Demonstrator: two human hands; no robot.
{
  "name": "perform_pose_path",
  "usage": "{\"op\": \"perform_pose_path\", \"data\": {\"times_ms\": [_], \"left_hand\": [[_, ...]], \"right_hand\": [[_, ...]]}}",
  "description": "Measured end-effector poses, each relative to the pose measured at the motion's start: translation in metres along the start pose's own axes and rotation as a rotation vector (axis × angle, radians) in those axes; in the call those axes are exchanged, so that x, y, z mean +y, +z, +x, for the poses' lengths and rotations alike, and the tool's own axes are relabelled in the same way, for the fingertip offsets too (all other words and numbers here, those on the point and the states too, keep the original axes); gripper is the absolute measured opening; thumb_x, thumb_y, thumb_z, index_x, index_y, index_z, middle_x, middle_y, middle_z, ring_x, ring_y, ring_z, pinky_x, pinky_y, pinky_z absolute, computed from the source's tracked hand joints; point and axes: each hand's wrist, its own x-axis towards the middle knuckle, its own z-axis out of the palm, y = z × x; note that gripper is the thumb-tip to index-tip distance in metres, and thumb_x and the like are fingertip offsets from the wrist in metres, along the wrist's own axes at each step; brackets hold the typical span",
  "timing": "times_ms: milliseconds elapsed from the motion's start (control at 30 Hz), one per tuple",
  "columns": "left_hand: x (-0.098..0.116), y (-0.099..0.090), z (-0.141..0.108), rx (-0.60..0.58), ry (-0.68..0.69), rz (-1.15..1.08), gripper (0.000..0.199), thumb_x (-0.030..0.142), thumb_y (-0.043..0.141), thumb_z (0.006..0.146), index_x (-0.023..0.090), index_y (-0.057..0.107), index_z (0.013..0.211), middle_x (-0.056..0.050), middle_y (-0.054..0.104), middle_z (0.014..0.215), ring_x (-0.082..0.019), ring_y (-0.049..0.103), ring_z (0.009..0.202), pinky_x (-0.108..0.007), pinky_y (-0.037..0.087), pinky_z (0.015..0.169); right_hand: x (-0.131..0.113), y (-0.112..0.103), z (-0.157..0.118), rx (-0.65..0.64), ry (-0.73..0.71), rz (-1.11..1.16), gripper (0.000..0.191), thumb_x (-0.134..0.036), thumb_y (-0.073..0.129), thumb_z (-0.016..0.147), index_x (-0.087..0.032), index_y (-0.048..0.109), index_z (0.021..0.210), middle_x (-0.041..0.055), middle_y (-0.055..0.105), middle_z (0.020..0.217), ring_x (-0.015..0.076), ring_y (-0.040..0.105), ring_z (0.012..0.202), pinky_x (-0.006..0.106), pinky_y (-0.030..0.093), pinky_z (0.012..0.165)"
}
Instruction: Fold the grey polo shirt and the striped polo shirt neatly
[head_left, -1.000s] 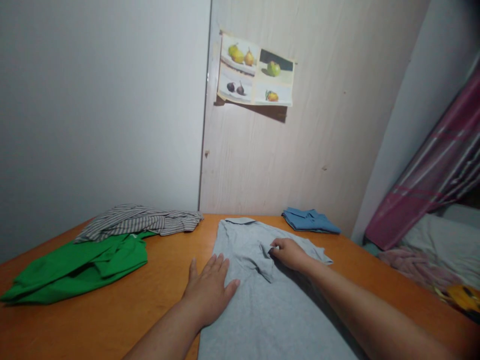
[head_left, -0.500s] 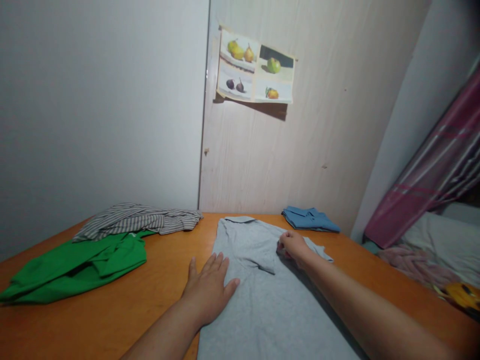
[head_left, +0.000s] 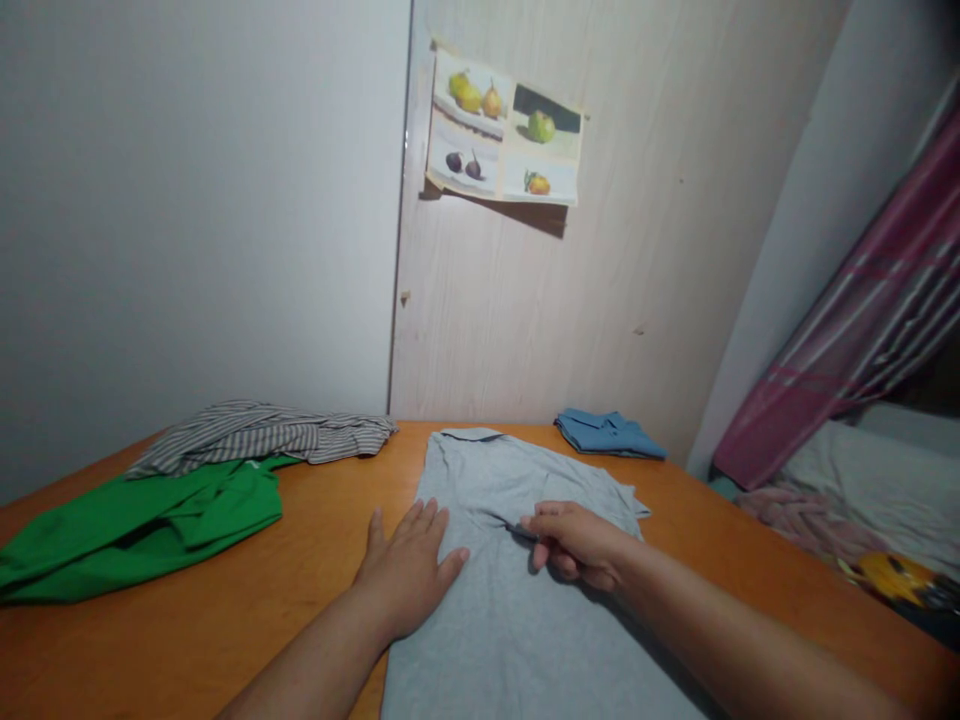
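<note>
A light grey shirt (head_left: 510, 620) lies lengthwise on the orange-brown table, its collar at the far end and one side folded over. My left hand (head_left: 409, 570) rests flat with fingers spread across the shirt's left edge, thumb on the cloth. My right hand (head_left: 574, 540) is over the middle of the shirt, thumb and forefinger pinching the dark-looking opening of a sleeve that lies across the body. Some cloth under my right hand is hidden. Part of the other sleeve juts out past the right edge.
On the table (head_left: 315, 580), a green garment (head_left: 165, 530) and a striped one (head_left: 255, 435) lie loosely at the left. A folded blue shirt (head_left: 611, 435) sits at the back right. Behind stands a wall with a fruit print (head_left: 506, 130); a pink curtain (head_left: 817, 330) hangs right.
My right hand has moved from the shirt's right edge inward and nearer, onto the sleeve opening. My left hand stays flat in place. The view has shifted slightly.
</note>
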Motion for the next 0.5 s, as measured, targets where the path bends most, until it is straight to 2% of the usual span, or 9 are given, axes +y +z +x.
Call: {"op": "perform_pose_path", "data": {"times_ms": [100,167,267,333,433,500], "left_hand": [[0.001,-0.002,-0.001,-0.006,0.001,-0.005,0.074,0.062,0.023,0.096,0.019,0.038,0.155,-0.01,0.022,0.164,-0.033,0.018,0.153,-0.072,0.001,0.117],[0.0,-0.002,-0.001,-0.007,0.001,-0.008,0.073,0.061,0.023,0.096,0.019,0.038,0.155,-0.01,0.022,0.164,-0.032,0.018,0.153,-0.072,0.001,0.116],[-0.002,0.001,0.0,0.002,0.004,-0.014,0.074,0.061,0.023,0.096,0.019,0.038,0.155,-0.01,0.022,0.164,-0.032,0.017,0.153,-0.072,0.001,0.116],[-0.003,0.004,0.001,0.019,0.008,-0.013,0.074,0.062,0.023,0.096,0.018,0.038,0.155,-0.011,0.023,0.164,-0.032,0.017,0.153,-0.072,0.001,0.117],[-0.005,0.006,0.002,0.038,0.013,-0.013,0.074,0.062,0.023,0.096,0.019,0.039,0.154,-0.011,0.024,0.164,-0.032,0.017,0.153,-0.072,0.001,0.117],[-0.005,0.006,0.002,0.037,0.014,-0.014,0.074,0.062,0.023,0.096,0.019,0.039,0.154,-0.012,0.024,0.164,-0.033,0.018,0.153,-0.072,0.001,0.117]], "right_hand": [[0.0,0.004,0.004,-0.011,0.02,0.104,0.017,-0.029,0.054,0.087,-0.024,0.039,0.08,-0.0012,0.069,0.065,0.0054,0.032,0.032,0.019,0.02,0.035],[-0.001,0.007,0.002,0.026,-0.008,0.064,0.017,-0.029,0.054,0.086,-0.024,0.04,0.078,-0.0022,0.068,0.063,0.0053,0.031,0.032,0.02,0.018,0.035],[-0.001,0.011,-0.007,0.1,-0.08,-0.166,0.023,-0.03,0.059,0.083,-0.022,0.043,0.068,-0.0057,0.056,0.048,0.0054,0.03,0.033,0.021,0.017,0.037],[0.001,0.014,-0.015,0.093,-0.132,-0.347,0.028,-0.029,0.061,0.082,-0.021,0.044,0.06,-0.0066,0.048,0.043,0.0057,0.032,0.036,0.021,0.019,0.039],[0.003,0.013,-0.025,0.03,-0.191,-0.531,0.026,-0.028,0.058,0.083,-0.02,0.049,0.06,-0.0063,0.046,0.044,0.0071,0.036,0.039,0.022,0.023,0.043],[-0.001,0.01,-0.026,0.093,-0.235,-0.642,0.025,-0.027,0.057,0.084,-0.02,0.054,0.061,-0.0041,0.05,0.049,0.0091,0.043,0.045,0.023,0.026,0.046]]}}
